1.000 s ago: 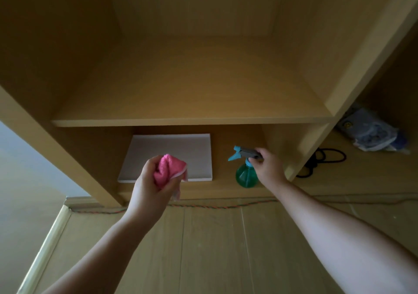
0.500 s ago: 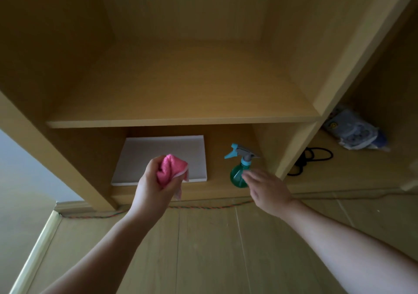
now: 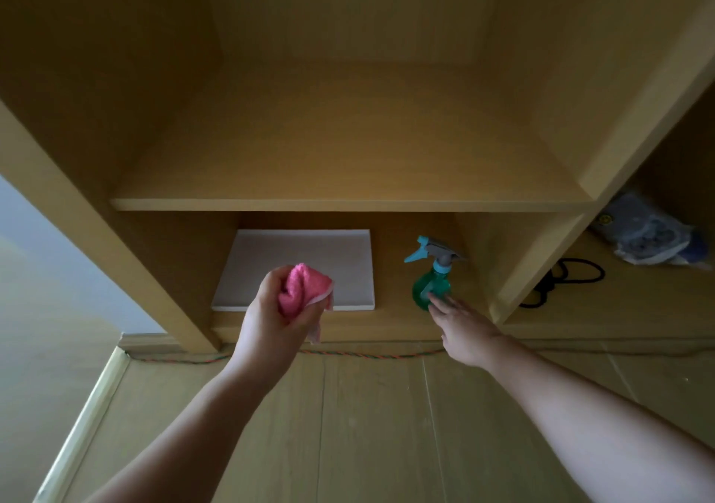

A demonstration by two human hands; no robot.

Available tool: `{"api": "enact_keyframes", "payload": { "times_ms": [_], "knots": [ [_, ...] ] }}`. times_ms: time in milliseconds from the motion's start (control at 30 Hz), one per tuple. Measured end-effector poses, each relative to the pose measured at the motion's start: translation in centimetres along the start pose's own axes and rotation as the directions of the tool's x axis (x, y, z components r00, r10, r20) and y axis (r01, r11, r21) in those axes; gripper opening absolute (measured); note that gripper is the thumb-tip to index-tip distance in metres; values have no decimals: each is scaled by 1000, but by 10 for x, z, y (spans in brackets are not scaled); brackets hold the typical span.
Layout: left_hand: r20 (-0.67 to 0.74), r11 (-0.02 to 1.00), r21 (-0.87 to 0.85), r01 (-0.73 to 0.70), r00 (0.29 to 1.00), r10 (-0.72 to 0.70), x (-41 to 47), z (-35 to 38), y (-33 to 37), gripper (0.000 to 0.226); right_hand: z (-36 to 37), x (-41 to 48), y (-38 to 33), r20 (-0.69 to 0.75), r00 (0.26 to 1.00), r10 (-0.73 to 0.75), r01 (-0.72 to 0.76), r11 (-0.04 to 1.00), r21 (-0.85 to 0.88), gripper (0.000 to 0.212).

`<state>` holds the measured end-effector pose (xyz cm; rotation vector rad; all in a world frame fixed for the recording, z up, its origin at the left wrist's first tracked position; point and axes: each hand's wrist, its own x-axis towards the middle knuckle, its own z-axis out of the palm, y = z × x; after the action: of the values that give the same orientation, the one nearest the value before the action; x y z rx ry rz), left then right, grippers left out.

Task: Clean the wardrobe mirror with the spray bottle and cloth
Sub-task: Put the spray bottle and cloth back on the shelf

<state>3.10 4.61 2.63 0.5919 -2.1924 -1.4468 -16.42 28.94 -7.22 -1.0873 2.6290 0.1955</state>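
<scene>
- The right grip (image 3: 466, 328) is spread, its fingers straight and holding nothing. The tips reach the lower belly of the spray bottle (image 3: 427, 286); I cannot tell whether they touch it or stop just short.
- The left grip (image 3: 271, 309) is clamped on the pink cloth (image 3: 300, 289), which is wadded in the palm with one corner hanging below.
- The spray bottle stands upright on the bottom shelf (image 3: 387, 320) of the wardrobe, just right of a flat white board (image 3: 301, 262) and close to the upright partition.
- It looks like a small, light bottle of smooth green plastic. The round belly would probably slip or tip under a push.
- The surer hold is likely the narrow neck (image 3: 441, 266) beneath the trigger head (image 3: 433, 249).
- The cloth is soft and limp, so it can be held anywhere.
- The mirror is not in view.
</scene>
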Motion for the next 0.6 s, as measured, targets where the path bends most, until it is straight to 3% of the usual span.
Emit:
{"api": "enact_keyframes", "payload": {
  "times_ms": [100,167,200,267,333,367,400,533,600],
  "knots": [
    [55,1000,-20,-2,998,3,1,-2,5,37,-14,-1,-7,-35,999,-16,19,997,77,58],
    [61,1000,-1,10,998,-10,3,-4,5,36,-32,-7,-22,-197,971,-132,165,973,159,48],
    [48,1000,22,10,999,-11,4,-6,4,35,-43,-10,-35,-331,918,-217,289,939,187,43],
    [43,999,50,1,999,-4,6,-8,2,32,-68,-21,-69,-585,740,-332,544,808,228,34],
    [88,1000,26,4,996,-7,6,-8,3,33,-87,-30,-101,-692,594,-410,694,697,182,31],
    [121,1000,-6,12,993,-11,5,-8,3,36,-93,-32,-113,-697,567,-439,727,664,173,32],
    [150,999,-33,29,988,-23,4,-8,2,39,-97,-32,-123,-687,571,-449,738,648,190,34],
    [207,990,-70,122,973,-105,4,-16,-6,45,-102,-32,-140,-560,744,-364,639,634,437,53],
    [209,989,-44,143,969,-130,3,-21,-9,48,-101,-30,-145,-533,784,-320,596,630,499,70]
  ]
}}
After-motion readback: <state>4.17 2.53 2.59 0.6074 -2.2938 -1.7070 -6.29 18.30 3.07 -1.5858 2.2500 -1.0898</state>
